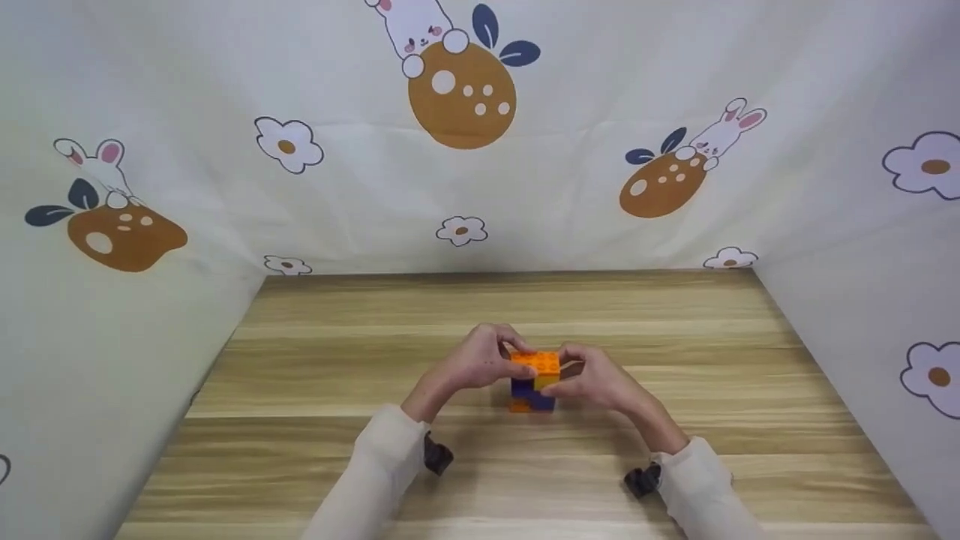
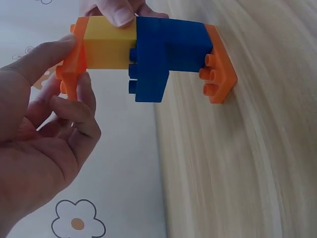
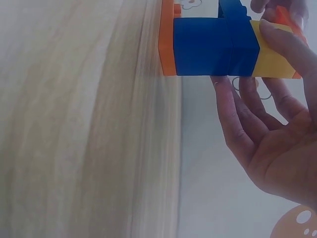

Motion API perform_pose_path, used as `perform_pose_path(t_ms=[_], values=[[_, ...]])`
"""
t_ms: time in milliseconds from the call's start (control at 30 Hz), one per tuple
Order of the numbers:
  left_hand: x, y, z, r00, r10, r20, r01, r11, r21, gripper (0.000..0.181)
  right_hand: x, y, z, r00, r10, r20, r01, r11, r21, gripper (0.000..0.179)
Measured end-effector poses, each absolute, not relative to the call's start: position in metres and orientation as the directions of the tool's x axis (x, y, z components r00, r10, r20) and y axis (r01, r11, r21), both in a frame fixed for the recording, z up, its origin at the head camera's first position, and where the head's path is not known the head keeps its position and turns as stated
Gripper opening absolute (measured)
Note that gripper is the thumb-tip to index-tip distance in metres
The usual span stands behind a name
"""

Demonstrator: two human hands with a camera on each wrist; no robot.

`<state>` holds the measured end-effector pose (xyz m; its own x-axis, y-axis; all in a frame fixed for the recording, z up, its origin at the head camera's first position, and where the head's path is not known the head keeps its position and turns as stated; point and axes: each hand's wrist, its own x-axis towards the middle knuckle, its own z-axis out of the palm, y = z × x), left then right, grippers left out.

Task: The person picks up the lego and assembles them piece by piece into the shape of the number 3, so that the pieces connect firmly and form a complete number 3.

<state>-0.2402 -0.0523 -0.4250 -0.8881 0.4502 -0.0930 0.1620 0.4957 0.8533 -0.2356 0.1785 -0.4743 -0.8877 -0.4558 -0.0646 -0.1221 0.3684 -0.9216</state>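
Observation:
A short tower of toy building bricks stands upright on the table between both hands. Its bottom is a thin orange brick [image 2: 225, 74], with two blue bricks [image 2: 188, 44] above; the upper one juts out to one side, studs showing. Over them sits a yellow brick [image 2: 110, 44], topped by another thin orange brick [image 1: 546, 363]. Thumb and fingers of my left hand [image 1: 480, 361] pinch the top orange brick from the left. From the other side, my right hand [image 1: 596, 381] grips the tower, its thumb on the yellow brick and fingertips against the lower side near the blue.
The wood-grain table [image 1: 360, 442] spreads around the tower. A pale cloth [image 1: 360, 202] printed with rabbits, fruit and flowers rises at the back and both sides. Dark wrist devices [image 1: 437, 454] sit at both sleeve cuffs.

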Motion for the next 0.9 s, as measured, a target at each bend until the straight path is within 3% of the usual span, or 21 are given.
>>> perform_pose_path(t_ms=[200, 433, 900], values=[[-0.235, -0.057, -0.421, -0.885, 0.440, -0.153, 0.121, 0.533, 0.837, 0.025, -0.234, 0.174, -0.472, -0.881, -0.459, -0.115, -0.096, 0.412, -0.906, 0.039], [-0.232, -0.070, -0.428, -0.860, 0.484, -0.160, 0.104, 0.474, 0.874, 0.046, -0.234, 0.174, -0.475, -0.881, -0.455, -0.130, -0.106, 0.457, -0.883, 0.046], [-0.232, -0.107, -0.449, -0.884, 0.468, -0.003, 0.117, 0.228, 0.966, 0.057, -0.230, 0.164, -0.455, -0.943, -0.319, -0.100, -0.056, 0.447, -0.893, 0.051]])
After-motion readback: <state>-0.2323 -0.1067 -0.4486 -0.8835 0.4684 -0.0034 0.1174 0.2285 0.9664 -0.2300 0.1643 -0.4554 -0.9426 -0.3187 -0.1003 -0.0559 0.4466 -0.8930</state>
